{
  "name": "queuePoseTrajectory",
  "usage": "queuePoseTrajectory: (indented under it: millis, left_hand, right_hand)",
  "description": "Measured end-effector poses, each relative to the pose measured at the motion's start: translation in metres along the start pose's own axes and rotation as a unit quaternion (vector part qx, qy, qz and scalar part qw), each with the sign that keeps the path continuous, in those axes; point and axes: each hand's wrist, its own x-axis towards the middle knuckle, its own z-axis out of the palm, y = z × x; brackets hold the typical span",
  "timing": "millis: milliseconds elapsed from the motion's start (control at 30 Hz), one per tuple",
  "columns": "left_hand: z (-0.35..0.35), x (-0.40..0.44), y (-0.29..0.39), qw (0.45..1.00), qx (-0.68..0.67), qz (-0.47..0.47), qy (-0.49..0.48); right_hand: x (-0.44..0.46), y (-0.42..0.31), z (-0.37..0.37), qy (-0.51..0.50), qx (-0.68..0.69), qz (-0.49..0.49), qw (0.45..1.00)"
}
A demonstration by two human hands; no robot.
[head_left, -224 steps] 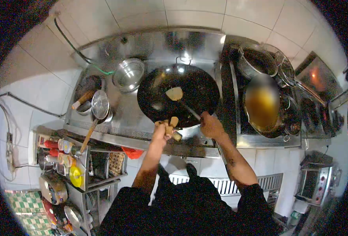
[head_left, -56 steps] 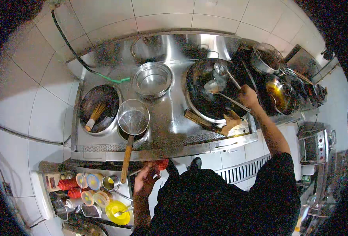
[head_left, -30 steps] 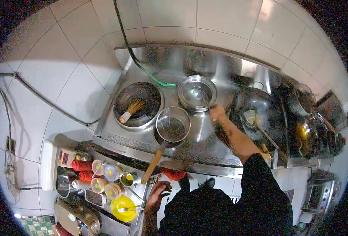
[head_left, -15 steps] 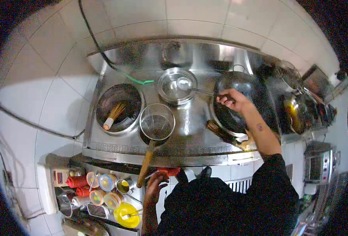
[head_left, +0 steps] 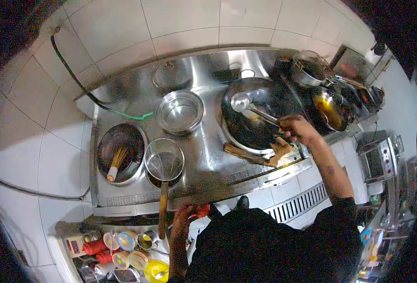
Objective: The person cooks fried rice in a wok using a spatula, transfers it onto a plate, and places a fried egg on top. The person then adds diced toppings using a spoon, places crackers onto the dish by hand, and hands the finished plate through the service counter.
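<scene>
The ladle (head_left: 240, 102) is over the wok (head_left: 246, 134), its cup toward the wok's left side. The right hand (head_left: 299, 129) is wrapped round its handle, forearm slanting forward from the sleeve. The left hand (head_left: 183, 214) hangs by the front edge of the counter (head_left: 208, 155); whether its fingers are closed cannot be made out. Bare steel separates wok and bowl (head_left: 180, 113).

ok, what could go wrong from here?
The strainer has its handle past the counter edge near the left hand; a bump could knock it.
The tan cloth lies beside the wok and might scorch if that's hot.
The ladle in the right hand might spill if tipped; contents unclear.
</scene>
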Motion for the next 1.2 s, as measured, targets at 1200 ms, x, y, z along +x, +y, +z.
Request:
queuePoseTrajectory:
  millis: [1200]
  left_hand:
    - [-0.033, 0.006, -0.004, 0.631, 0.620, 0.441, -0.155]
  right_hand:
    - [0.047, 0.397, 0.227, 0.143, -0.246, -0.135, 0.949]
